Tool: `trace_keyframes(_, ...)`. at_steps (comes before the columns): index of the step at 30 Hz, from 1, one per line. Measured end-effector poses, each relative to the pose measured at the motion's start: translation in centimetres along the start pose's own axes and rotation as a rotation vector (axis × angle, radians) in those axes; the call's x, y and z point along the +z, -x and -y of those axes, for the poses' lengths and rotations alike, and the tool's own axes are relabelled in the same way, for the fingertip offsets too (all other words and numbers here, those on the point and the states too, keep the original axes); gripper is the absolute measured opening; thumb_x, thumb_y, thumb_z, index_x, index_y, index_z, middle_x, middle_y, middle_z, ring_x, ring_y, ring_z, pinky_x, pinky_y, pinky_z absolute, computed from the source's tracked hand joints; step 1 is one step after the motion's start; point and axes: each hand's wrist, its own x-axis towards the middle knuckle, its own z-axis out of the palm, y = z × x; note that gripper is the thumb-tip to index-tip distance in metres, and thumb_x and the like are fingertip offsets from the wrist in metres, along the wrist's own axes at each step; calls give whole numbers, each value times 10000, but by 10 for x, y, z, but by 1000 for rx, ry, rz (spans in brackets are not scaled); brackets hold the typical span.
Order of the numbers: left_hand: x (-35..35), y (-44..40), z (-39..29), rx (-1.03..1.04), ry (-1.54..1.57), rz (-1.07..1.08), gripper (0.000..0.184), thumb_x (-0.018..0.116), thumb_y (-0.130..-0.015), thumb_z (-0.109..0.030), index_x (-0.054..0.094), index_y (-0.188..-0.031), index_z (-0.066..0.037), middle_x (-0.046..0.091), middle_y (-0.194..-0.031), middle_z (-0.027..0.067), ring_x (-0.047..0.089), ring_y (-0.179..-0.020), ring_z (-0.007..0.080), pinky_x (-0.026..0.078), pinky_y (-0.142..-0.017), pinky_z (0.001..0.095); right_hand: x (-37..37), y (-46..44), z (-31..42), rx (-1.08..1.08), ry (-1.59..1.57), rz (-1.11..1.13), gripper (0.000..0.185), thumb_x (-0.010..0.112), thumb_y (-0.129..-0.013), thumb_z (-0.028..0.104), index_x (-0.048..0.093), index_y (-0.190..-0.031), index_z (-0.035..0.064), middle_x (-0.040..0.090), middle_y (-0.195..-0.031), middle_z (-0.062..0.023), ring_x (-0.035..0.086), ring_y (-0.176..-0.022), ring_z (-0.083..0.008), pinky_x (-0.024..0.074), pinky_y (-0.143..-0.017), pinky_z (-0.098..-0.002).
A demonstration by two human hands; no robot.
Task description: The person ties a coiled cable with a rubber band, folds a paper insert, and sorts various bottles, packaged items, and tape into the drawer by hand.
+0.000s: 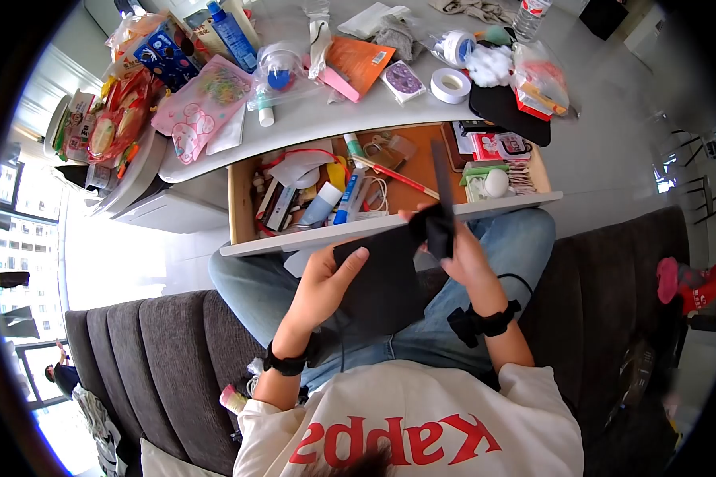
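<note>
My left hand (324,282) grips the left edge of a flat black sheet (382,290), with its thumb on top. The sheet hangs over my lap, in front of the open drawer (390,219). At the sheet's upper right corner, my right hand (465,258) is closed around a bunched black piece (436,230). From there a dark thin strip (441,175) rises over the drawer, smeared by motion. Whether the bunched piece and the strip belong to the sheet, I cannot tell. Both wrists wear black bands.
Inside the drawer lie a red pencil (398,180), a blue tube (347,199) and a white round object (496,183). On the table (310,135) above are a tape roll (450,85), a pink pouch (199,111) and a blue bottle (232,38). A grey sofa (175,342) is around me.
</note>
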Motion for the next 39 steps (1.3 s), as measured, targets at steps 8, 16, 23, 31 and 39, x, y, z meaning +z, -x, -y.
trace_keyframes(8,8,8,-7,88,-333,-93,277,521,-889,-124,556,-1143,-19,370,-448,-10,321,-420,33,254,-400,214,23,20,-9,-583,644,-284,811,458,-854,516,110,-1388,14,205,-1411,-127,211,-1307,-217,152,-1070,-343)
trace_keyframes(16,18,25,-35,135,-493,-81,265,512,-862,-57,562,-1118,-13,516,-570,77,430,-489,78,385,-495,230,29,18,-14,-860,1020,-511,782,701,-709,43,244,-1343,7,298,-1361,-161,294,-1264,-272,266,-1027,-376)
trace_keyframes(23,-6,32,-37,83,-401,-154,251,504,-874,-60,567,-1102,24,631,-837,100,529,-734,55,441,-675,202,18,14,8,-744,703,-507,248,588,-795,-76,506,-1020,-10,540,-925,-36,491,-785,-36,401,-704,-157)
trace_keyframes(31,-52,21,-21,11,-218,-188,267,470,-911,-96,539,-1146,12,602,-975,51,530,-844,71,424,-760,189,-3,23,35,-259,852,-361,132,585,-817,-19,504,-921,-12,593,-781,-31,542,-745,-52,433,-696,-169)
trace_keyframes(39,-71,19,-18,34,-130,-196,278,436,-929,-128,528,-1151,12,599,-1000,64,558,-863,89,447,-776,194,6,20,38,-204,817,-266,207,567,-837,49,474,-1011,-14,612,-989,-127,586,-934,-180,460,-791,-259)
